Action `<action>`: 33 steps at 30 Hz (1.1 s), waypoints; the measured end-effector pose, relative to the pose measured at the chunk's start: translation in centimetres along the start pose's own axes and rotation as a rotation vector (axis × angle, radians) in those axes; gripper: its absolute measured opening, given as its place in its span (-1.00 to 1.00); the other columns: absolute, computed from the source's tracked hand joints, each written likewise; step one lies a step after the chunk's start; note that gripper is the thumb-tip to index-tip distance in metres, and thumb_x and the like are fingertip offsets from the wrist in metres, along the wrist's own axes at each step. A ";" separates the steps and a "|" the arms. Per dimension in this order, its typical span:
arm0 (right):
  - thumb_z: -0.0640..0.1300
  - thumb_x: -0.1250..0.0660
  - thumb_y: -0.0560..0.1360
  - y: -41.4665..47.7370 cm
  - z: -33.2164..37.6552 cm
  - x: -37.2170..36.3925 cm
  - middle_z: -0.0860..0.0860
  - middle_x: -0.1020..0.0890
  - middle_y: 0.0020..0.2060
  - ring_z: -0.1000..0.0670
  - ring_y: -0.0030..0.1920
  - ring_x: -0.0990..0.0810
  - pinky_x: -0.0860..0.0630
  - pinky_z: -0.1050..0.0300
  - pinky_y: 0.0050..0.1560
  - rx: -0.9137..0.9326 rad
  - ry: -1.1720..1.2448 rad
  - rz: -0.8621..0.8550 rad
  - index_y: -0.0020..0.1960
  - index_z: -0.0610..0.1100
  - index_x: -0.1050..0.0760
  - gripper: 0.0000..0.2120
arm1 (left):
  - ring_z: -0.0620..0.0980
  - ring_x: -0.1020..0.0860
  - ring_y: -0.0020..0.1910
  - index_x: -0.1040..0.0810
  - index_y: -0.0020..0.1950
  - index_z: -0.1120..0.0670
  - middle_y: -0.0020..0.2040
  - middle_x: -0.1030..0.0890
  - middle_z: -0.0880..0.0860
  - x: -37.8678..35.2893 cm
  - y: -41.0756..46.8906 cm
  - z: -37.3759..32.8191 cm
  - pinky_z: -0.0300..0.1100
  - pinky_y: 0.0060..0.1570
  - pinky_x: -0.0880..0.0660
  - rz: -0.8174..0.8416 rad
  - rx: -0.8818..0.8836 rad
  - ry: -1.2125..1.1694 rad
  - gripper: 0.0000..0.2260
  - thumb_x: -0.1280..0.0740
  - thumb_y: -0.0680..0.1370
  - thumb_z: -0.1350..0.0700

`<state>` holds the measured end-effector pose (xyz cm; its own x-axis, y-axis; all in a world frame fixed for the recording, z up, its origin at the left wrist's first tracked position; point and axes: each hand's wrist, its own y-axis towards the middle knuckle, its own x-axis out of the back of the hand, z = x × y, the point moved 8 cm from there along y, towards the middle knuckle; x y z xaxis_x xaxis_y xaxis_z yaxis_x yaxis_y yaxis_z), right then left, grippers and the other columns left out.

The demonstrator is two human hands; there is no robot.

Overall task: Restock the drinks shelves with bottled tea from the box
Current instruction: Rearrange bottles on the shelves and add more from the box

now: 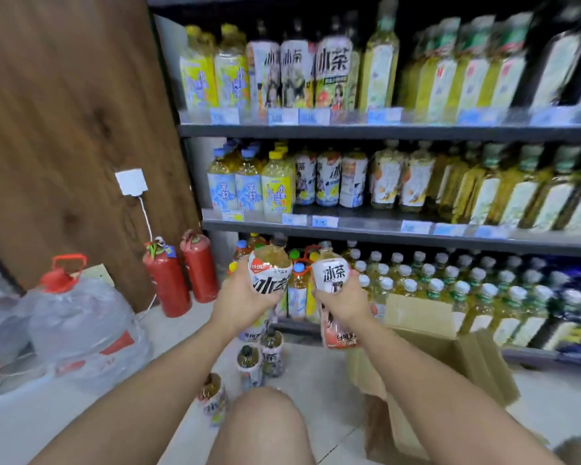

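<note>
You are gripping the yellow tea bottle (269, 263) in your left hand (245, 298) and the peach tea bottle (335, 273) in your right hand (344, 302), fingers curled round each label, caps up before the bottom shelf (296, 325), likely for upright loading; the box (420, 313) is sitting open at your right

Box (450, 357) right of floor bottles (249, 362)

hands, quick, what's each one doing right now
Left hand: closed, holding a yellow tea bottle.
Right hand: closed, holding a pink tea bottle.
</note>
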<state>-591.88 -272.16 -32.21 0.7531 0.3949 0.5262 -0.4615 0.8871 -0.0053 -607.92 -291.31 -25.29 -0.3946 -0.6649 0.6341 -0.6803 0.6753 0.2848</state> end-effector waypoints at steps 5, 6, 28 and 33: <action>0.20 -0.54 0.29 0.0 6.9 8.2 -0.05 -0.58 -0.06 -0.10 -0.11 -0.57 -0.52 0.05 -0.17 0.074 -0.023 -0.073 0.18 -0.08 -0.24 -0.30 | -0.09 -0.60 -0.06 -0.28 0.21 -0.22 -0.11 -0.57 -0.25 3.4 2.4 -7.0 -0.20 -0.12 -0.51 -0.025 -0.006 -0.020 -0.36 -0.54 0.25 -0.20; 0.22 -0.53 0.29 0.4 8.1 9.6 -0.06 -0.58 -0.04 -0.10 -0.11 -0.57 -0.54 0.03 -0.16 0.077 -0.033 -0.080 0.19 -0.07 -0.23 -0.29 | -0.09 -0.61 -0.06 -0.29 0.23 -0.21 -0.10 -0.59 -0.24 3.5 3.1 -8.4 -0.19 -0.14 -0.52 -0.014 -0.015 -0.024 -0.35 -0.54 0.25 -0.21; 0.22 -0.51 0.23 29.4 9.9 13.9 0.03 -0.60 -0.22 0.01 -0.22 -0.58 -0.60 0.04 -0.12 -0.053 -0.172 -0.030 -0.11 0.01 -0.43 -0.57 | -0.23 -0.54 -0.27 -0.41 0.04 -0.14 -0.19 -0.61 -0.17 -12.6 31.7 -11.5 -0.36 -0.46 -0.34 0.132 0.111 -0.102 -0.51 -0.50 0.25 -0.28; 0.34 -0.49 0.26 35.6 9.7 11.1 0.05 -0.57 -0.12 -0.04 -0.05 -0.55 -0.52 0.12 0.01 -0.017 -0.125 0.022 -0.20 0.05 -0.41 -0.56 | -0.05 -0.65 -0.23 -0.62 -0.08 0.04 -0.22 -0.69 -0.03 -15.5 37.3 -10.7 -0.15 -0.26 -0.57 0.108 0.079 -0.102 -0.60 -0.54 0.29 -0.22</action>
<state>-604.54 -238.51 -18.35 0.6783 0.3821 0.6276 -0.4681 0.8831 -0.0318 -620.57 -252.37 -16.85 -0.5261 -0.6214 0.5806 -0.6753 0.7202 0.1589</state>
